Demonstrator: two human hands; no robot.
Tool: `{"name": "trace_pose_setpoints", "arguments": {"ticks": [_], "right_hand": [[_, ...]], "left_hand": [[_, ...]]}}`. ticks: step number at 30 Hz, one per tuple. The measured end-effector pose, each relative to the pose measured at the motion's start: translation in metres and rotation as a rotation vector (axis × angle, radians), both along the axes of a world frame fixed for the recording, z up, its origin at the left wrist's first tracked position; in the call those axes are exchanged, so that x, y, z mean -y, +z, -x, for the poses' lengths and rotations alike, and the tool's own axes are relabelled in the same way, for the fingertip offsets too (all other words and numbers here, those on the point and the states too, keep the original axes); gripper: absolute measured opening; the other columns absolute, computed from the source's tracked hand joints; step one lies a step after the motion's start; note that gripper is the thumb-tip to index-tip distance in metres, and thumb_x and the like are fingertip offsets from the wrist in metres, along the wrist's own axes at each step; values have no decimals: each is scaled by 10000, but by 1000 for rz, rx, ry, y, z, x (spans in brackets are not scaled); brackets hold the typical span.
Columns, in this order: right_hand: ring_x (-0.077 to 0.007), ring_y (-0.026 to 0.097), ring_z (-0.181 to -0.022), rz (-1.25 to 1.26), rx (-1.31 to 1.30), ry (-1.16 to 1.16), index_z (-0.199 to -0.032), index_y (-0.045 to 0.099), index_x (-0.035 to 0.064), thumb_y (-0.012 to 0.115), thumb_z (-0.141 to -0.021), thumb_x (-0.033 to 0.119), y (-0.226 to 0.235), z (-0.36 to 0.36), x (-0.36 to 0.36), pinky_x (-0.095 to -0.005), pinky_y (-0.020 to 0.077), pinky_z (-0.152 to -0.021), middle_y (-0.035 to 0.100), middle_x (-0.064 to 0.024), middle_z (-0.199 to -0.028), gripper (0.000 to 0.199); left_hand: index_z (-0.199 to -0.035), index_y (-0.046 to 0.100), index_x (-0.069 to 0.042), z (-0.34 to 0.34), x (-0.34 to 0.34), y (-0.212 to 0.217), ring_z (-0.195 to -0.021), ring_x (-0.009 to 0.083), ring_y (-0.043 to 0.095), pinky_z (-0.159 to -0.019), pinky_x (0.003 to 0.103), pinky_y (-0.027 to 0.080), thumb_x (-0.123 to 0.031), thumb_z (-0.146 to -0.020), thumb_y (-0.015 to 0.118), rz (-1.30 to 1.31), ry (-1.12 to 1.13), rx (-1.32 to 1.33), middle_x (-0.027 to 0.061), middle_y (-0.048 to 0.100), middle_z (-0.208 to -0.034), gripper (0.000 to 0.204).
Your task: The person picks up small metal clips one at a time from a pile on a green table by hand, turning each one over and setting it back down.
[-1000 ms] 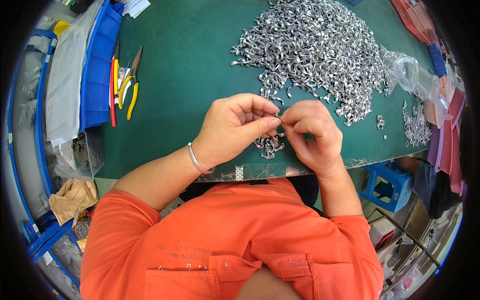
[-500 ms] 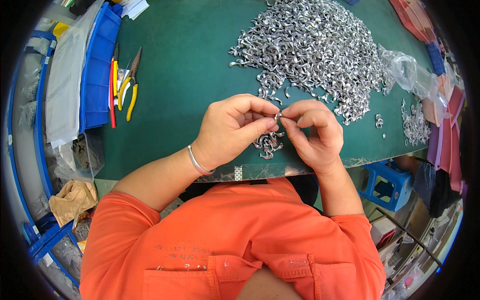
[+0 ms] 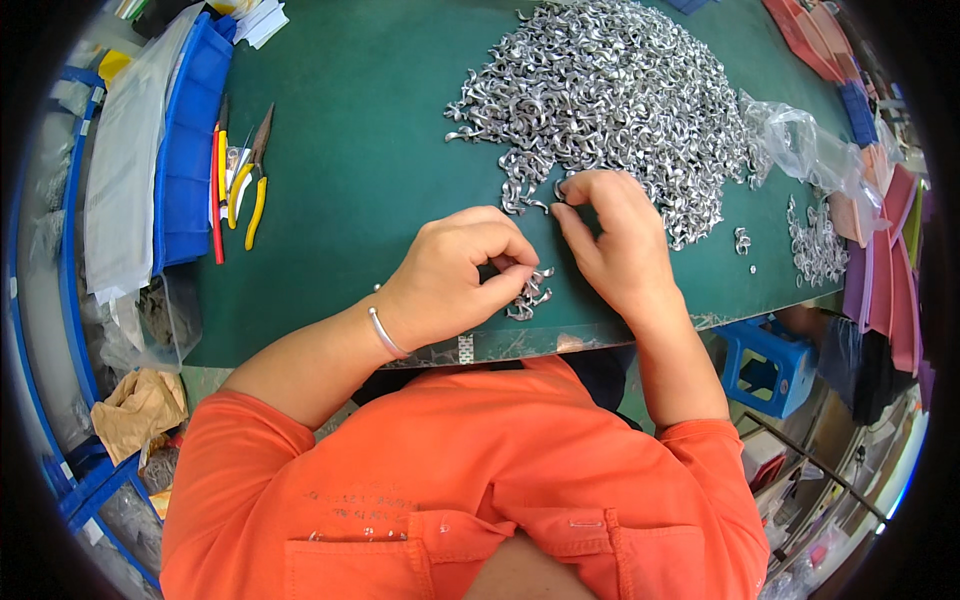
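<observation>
My left hand is closed in a pinch, thumb against forefinger, beside a small group of silvery curved metal pieces near the table's front edge. What its fingertips hold, if anything, is hidden. Farther out, my right hand has its thumb and forefinger closed around a single curved metal piece. This piece lies at the near edge of a large heap of the same parts, which spreads over the far right of the green table.
Yellow-handled pliers and a red pen-like tool lie at left beside a blue bin. Right of the heap are a clear plastic bag and a cluster of small rings. A blue stool stands below the table.
My hands were together at a small metal piece and are now apart. The right one has moved away to the heap's edge; the left one has dropped back toward the small group.
</observation>
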State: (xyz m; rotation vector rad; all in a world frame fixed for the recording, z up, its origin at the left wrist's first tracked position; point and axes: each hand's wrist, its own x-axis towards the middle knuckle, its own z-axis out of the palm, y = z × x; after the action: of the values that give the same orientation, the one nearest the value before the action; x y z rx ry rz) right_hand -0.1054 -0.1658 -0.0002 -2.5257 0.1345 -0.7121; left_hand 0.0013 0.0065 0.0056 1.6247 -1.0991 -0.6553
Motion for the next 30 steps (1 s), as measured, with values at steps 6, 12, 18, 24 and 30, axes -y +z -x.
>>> {"name": "trace_pose_setpoints", "arguments": {"ticks": [6, 12, 18, 24, 30], "right_hand": [[-261, 656, -759, -220, 78, -10, -806, 535, 50, 694, -726, -83, -4, 0, -5, -335, 526, -659, 648, -97, -821, 222], [-223, 652, -741, -288, 219, 187, -801, 515, 50, 720, -716, -117, 1, 1, -11, -296, 527, -632, 653, -102, -830, 278], [-224, 645, -734, -282, 263, 216, -799, 520, 48, 723, -712, -123, 1, 2, -12, -304, 527, -624, 646, -106, -834, 279], [-230, 621, -768, -383, 226, 436, -768, 558, 41, 692, -688, -128, 0, 1, -5, -322, 519, -653, 635, -103, -832, 230], [-242, 626, -785, -408, 164, 60, -797, 550, 36, 674, -720, -81, -9, 5, 2, -330, 506, -696, 645, -102, -846, 187]], "left_hand": [[-1005, 635, 22, -1, 2, -3, -792, 95, 632, -691, 229, 526, 40, -834, 668, -16, 156, -379, 51, 646, -898, 175], [-1113, 587, 56, -3, 3, 0, -849, 136, 667, -744, 244, 561, 52, -861, 657, 19, 128, -696, 99, 665, -953, 262], [-1094, 598, 65, -1, 2, -2, -861, 150, 676, -775, 258, 570, 29, -862, 685, 58, 92, -693, 107, 671, -961, 250], [-986, 650, 34, -3, 0, 0, -879, 138, 658, -765, 257, 556, 63, -835, 685, 51, 77, -649, 91, 677, -953, 158], [-826, 698, -47, -8, -1, -8, -782, 184, 636, -690, 274, 511, 20, -732, 703, 95, -180, 129, 44, 667, -864, 115]]}}
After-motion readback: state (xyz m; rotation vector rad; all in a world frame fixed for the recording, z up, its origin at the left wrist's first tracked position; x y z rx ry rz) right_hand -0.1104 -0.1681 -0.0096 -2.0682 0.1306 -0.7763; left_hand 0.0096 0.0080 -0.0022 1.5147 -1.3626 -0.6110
